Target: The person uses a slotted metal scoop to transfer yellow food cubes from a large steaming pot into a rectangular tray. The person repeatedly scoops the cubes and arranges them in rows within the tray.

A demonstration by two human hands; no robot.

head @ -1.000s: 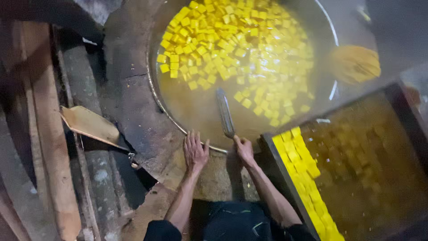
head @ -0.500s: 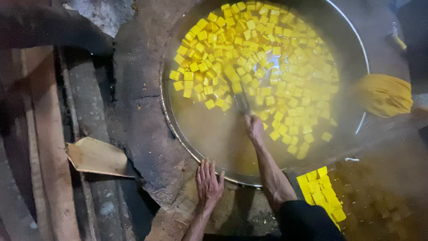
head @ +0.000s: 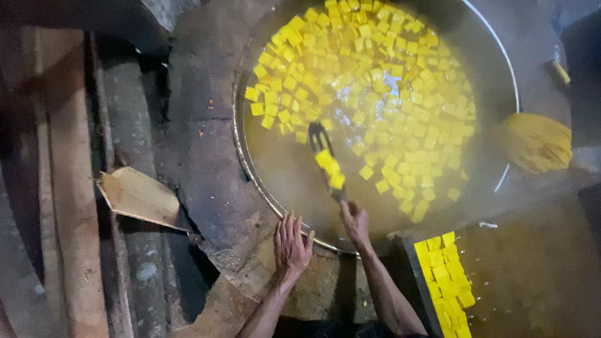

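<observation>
A big round metal wok (head: 250, 169) full of cloudy yellow liquid holds several floating yellow cubes (head: 375, 81). My right hand (head: 355, 220) grips the handle of a flat dark spatula (head: 325, 159), which lies over the liquid with three yellow cubes resting on its blade. My left hand (head: 291, 244) lies flat, fingers spread, on the grey stone ledge (head: 206, 150) just outside the wok's near rim.
A tray (head: 413, 269) at lower right carries rows of yellow cubes (head: 446, 278). A yellow cloth bundle (head: 538, 141) sits on the wok's right edge. A flat piece of cardboard (head: 141, 197) and wooden planks (head: 69, 188) lie to the left.
My right hand pulled the spatula back toward the near rim, bringing up yellow cubes on its blade. The left hand stayed on the ledge. The view shifted, showing more of the tray.
</observation>
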